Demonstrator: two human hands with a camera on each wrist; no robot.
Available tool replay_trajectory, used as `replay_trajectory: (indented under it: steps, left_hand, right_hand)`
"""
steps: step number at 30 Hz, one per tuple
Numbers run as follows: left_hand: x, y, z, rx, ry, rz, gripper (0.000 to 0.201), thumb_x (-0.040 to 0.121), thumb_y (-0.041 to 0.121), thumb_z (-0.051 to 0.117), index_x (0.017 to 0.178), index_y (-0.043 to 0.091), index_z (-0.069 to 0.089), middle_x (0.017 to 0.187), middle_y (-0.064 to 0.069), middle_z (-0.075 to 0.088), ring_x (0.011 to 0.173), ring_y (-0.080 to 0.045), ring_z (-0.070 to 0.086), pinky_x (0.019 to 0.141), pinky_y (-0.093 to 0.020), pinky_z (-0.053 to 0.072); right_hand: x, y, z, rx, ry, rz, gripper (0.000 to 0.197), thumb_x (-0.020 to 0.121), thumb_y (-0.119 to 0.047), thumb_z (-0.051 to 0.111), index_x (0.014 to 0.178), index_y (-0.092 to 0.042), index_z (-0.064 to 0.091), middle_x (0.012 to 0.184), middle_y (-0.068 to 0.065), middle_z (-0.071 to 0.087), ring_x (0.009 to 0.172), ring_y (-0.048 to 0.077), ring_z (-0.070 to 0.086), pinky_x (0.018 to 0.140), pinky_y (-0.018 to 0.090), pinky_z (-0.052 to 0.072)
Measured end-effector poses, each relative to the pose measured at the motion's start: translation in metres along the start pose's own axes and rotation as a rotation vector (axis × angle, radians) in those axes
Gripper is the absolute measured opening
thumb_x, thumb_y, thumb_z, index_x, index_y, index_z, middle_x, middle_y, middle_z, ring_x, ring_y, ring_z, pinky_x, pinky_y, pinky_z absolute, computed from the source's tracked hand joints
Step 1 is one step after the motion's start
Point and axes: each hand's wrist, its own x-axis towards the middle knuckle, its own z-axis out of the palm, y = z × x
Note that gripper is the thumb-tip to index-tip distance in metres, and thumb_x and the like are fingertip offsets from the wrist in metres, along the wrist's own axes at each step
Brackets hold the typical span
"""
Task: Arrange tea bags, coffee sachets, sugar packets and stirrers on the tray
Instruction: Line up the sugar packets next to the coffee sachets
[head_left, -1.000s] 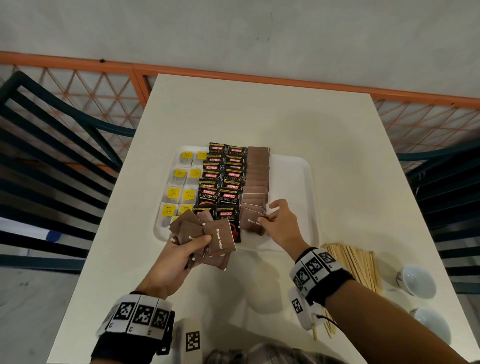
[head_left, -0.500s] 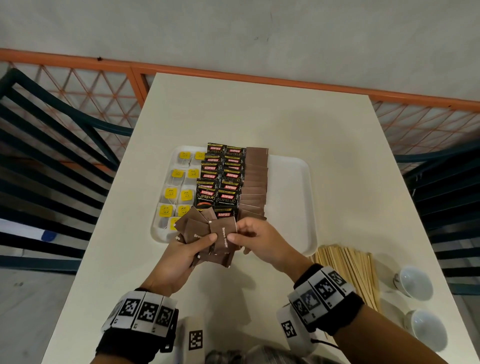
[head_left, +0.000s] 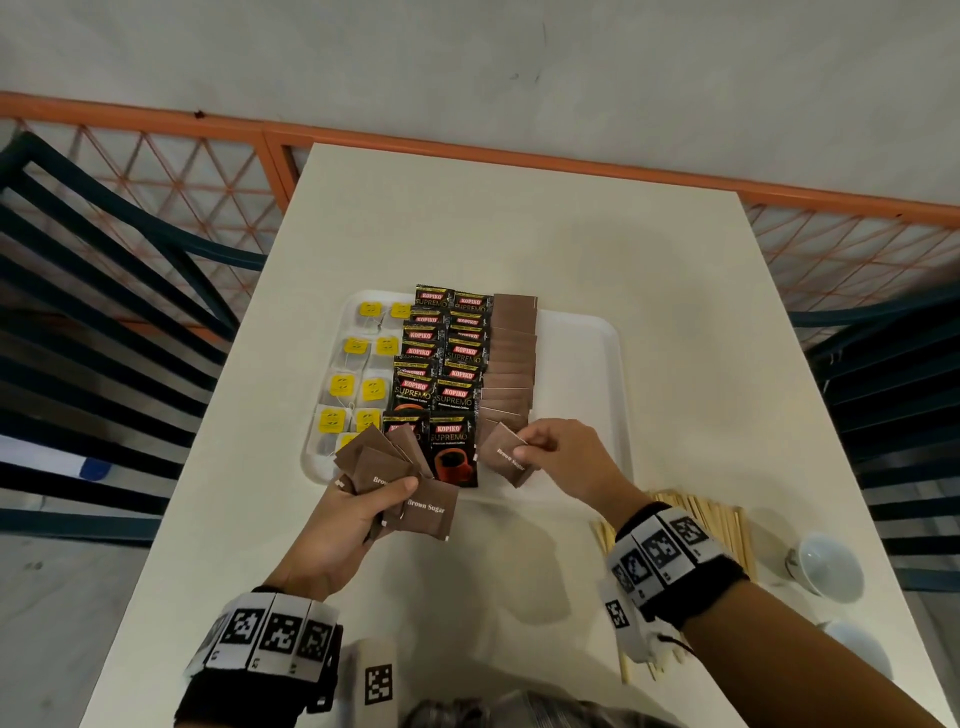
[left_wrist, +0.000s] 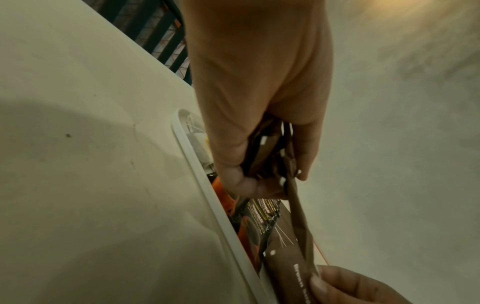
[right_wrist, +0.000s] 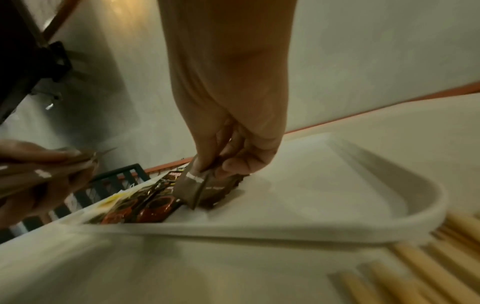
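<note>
A white tray (head_left: 582, 374) holds yellow-tagged tea bags (head_left: 343, 387) on its left, black coffee sachets (head_left: 452, 374) in the middle and a column of brown sugar packets (head_left: 511, 358) beside them. My left hand (head_left: 358, 512) grips a fan of brown sugar packets (head_left: 389, 467) over the tray's near left edge. My right hand (head_left: 561, 462) pinches one brown sugar packet (head_left: 506, 460) low over the near end of the sugar column; the same packet (right_wrist: 194, 189) shows in the right wrist view. Wooden stirrers (head_left: 717, 525) lie on the table right of the tray.
Two white cups (head_left: 826, 566) stand at the table's near right corner. Dark slatted chairs (head_left: 104, 322) flank the table on both sides. An orange mesh railing (head_left: 156, 192) runs behind it. The right part of the tray is bare.
My right hand took one sugar packet from the fan in my left hand and carried it right, down toward the near end of the sugar column. The left hand stayed put.
</note>
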Motion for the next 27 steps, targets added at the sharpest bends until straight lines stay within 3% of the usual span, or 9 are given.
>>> replay_trajectory:
  steps: [3, 7, 14, 17, 20, 23, 25, 27]
  left_hand:
    - [0.000, 0.000, -0.001, -0.009, 0.000, 0.000, 0.025, 0.084, -0.005, 0.056, 0.109, -0.001, 0.060, 0.087, -0.010, 0.072, 0.079, -0.020, 0.070, 0.062, -0.031, 0.058]
    - [0.000, -0.004, 0.001, -0.005, 0.003, -0.008, 0.019, 0.083, -0.006, 0.056, 0.097, 0.005, 0.062, 0.078, -0.005, 0.073, 0.073, -0.017, 0.071, 0.060, -0.030, 0.058]
    - [0.000, -0.007, 0.006, 0.004, 0.006, -0.015, 0.017, 0.084, -0.007, 0.056, 0.089, 0.008, 0.062, 0.071, -0.002, 0.073, 0.069, -0.013, 0.071, 0.060, -0.027, 0.058]
    - [0.000, -0.005, 0.009, 0.010, -0.008, -0.003, 0.018, 0.085, -0.007, 0.054, 0.088, 0.010, 0.061, 0.070, 0.000, 0.073, 0.067, -0.012, 0.071, 0.060, -0.027, 0.058]
    - [0.001, -0.003, 0.012, 0.007, -0.008, 0.004, 0.018, 0.085, -0.007, 0.054, 0.089, 0.009, 0.061, 0.070, -0.001, 0.073, 0.069, -0.014, 0.071, 0.063, -0.028, 0.058]
    - [0.003, -0.001, 0.015, 0.010, 0.014, 0.018, 0.017, 0.084, -0.005, 0.056, 0.092, 0.008, 0.062, 0.077, -0.005, 0.072, 0.080, -0.021, 0.069, 0.074, -0.036, 0.058]
    - [0.004, 0.000, 0.016, 0.011, 0.022, 0.015, 0.015, 0.085, -0.003, 0.056, 0.096, 0.004, 0.063, 0.086, -0.011, 0.072, 0.087, -0.027, 0.067, 0.083, -0.042, 0.054]
    - [0.004, -0.001, 0.016, 0.009, 0.022, 0.007, 0.015, 0.086, -0.001, 0.056, 0.099, 0.002, 0.062, 0.093, -0.015, 0.071, 0.089, -0.028, 0.067, 0.083, -0.042, 0.054]
  right_hand:
    - [0.004, 0.000, 0.005, -0.188, -0.042, -0.065, 0.015, 0.082, -0.015, 0.067, 0.096, -0.010, 0.070, 0.089, 0.002, 0.068, 0.074, 0.008, 0.054, 0.062, 0.007, 0.035]
    - [0.008, -0.002, 0.009, -0.255, -0.007, -0.127, 0.016, 0.083, -0.014, 0.065, 0.098, -0.008, 0.064, 0.091, 0.004, 0.061, 0.081, 0.015, 0.052, 0.071, 0.021, 0.038]
    - [0.016, 0.005, 0.012, -0.380, 0.011, -0.234, 0.019, 0.085, -0.019, 0.063, 0.102, -0.010, 0.062, 0.103, 0.006, 0.058, 0.097, 0.020, 0.051, 0.079, 0.024, 0.039]
    - [0.010, 0.000, 0.012, -0.423, 0.093, -0.292, 0.021, 0.087, -0.027, 0.060, 0.102, -0.012, 0.062, 0.101, 0.002, 0.057, 0.094, 0.015, 0.048, 0.083, 0.025, 0.041]
    - [-0.007, -0.018, 0.015, -0.233, 0.070, -0.309, 0.024, 0.091, -0.034, 0.053, 0.096, -0.013, 0.064, 0.089, 0.000, 0.061, 0.080, 0.011, 0.052, 0.070, 0.019, 0.040]
    - [-0.027, -0.037, 0.020, 0.050, -0.166, -0.195, 0.019, 0.090, -0.038, 0.054, 0.092, -0.021, 0.064, 0.078, -0.008, 0.063, 0.070, 0.002, 0.055, 0.062, 0.013, 0.042]
    - [-0.034, -0.041, 0.026, 0.190, -0.281, -0.132, 0.011, 0.087, -0.029, 0.061, 0.096, -0.023, 0.063, 0.083, -0.008, 0.064, 0.072, 0.004, 0.058, 0.061, 0.014, 0.046]
    - [-0.033, -0.039, 0.030, 0.279, -0.283, -0.097, 0.017, 0.085, -0.016, 0.065, 0.101, -0.014, 0.063, 0.088, 0.000, 0.064, 0.078, 0.014, 0.060, 0.061, 0.018, 0.049]
